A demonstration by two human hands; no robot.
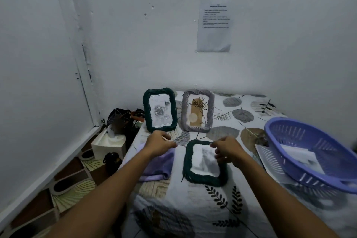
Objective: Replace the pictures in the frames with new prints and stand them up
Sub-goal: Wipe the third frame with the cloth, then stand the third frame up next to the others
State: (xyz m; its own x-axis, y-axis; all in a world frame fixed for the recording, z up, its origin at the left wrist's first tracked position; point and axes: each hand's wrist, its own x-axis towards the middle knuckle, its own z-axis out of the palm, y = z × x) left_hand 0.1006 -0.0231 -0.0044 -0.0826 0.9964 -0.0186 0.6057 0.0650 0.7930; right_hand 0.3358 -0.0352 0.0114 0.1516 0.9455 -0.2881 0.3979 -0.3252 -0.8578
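Observation:
A dark green frame with a grey flower print (160, 109) stands upright at the back left of the table. Beside it stands a grey frame with a tan plant print (198, 110). A second dark green frame (204, 162) with a grey picture lies flat in the middle of the table. My right hand (227, 149) holds this frame at its upper right edge, fingers curled over the rim and the picture. My left hand (159, 143) hovers left of it, just in front of the standing green frame, fingers curled with nothing visibly held.
A purple plastic basket (316, 152) with prints inside sits at the right, on more papers. A purple cloth (158, 164) lies at the table's left edge. A tissue box (108, 146) and dark items sit on the floor to the left. Walls close in behind and left.

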